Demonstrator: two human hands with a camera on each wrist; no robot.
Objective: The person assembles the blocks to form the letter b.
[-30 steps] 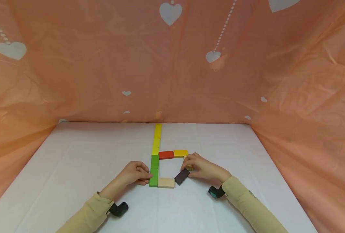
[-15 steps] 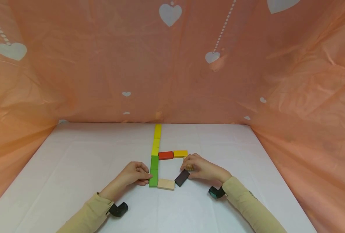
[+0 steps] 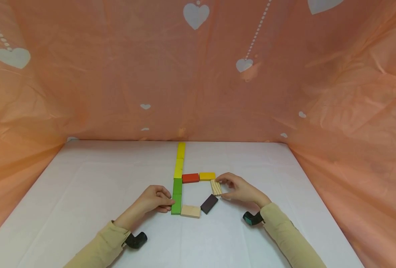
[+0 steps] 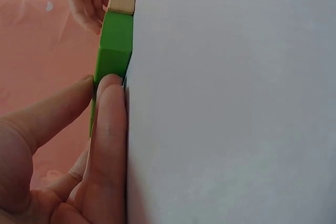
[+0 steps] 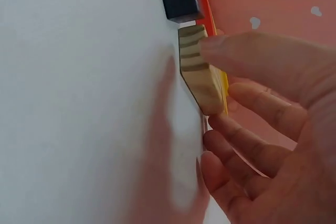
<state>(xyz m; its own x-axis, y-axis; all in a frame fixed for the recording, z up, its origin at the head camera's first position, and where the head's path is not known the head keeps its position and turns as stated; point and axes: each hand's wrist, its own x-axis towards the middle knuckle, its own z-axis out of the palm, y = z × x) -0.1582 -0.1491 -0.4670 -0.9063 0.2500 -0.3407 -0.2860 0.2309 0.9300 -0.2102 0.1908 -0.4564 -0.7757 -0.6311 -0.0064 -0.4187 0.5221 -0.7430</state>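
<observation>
In the head view, my left hand (image 3: 155, 199) rests beside the lower green block (image 3: 176, 204), thumb and fingertips touching its left edge. The left wrist view shows the thumb at this green block's (image 4: 116, 35) top edge and straight fingers against its side. My right hand (image 3: 241, 190) spans the striped wooden block (image 3: 216, 188), thumb at its near end and index finger at its far end. In the right wrist view, the thumb lies on the striped block (image 5: 194, 56). A dark block (image 3: 209, 204) lies tilted near its lower corner, with a plain wooden block (image 3: 190, 211) to the left.
An upper green block (image 3: 177, 186) and two yellow blocks (image 3: 179, 168) continue the straight column backward. A red block (image 3: 190, 178) and a yellow-orange block (image 3: 207, 176) run right from it. All lie on a white tabletop (image 3: 117, 167) before a pink heart-patterned curtain (image 3: 117, 74).
My right hand has left the dark block and shifted right, with its thumb and index finger wider apart, uncovering the striped block. The plain wooden block turned slightly earlier. My left hand stays put.
</observation>
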